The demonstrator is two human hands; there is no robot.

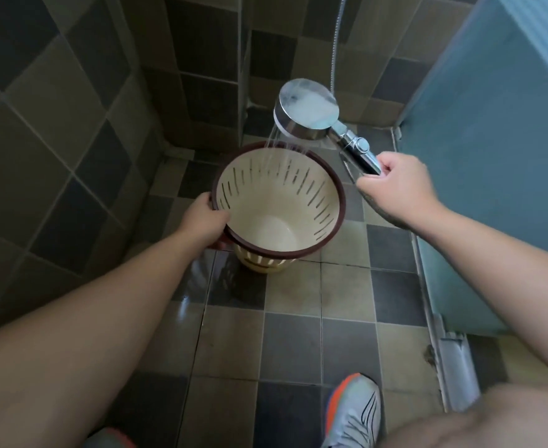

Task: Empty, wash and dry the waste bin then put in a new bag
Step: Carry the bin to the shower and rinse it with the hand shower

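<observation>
Tiled walls (72, 124); glass door (492, 156) beside bin (276, 227)

The waste bin (279, 208) looks like smooth cream plastic with a dark brown rim. The shower head (308, 108) and its handle are polished, mirror-bright chrome, and its hose (337, 40) is ribbed metal. The floor tiles (292, 334) are glazed and shine wet near the bin. The far wall tiles (56, 124) look duller.
</observation>
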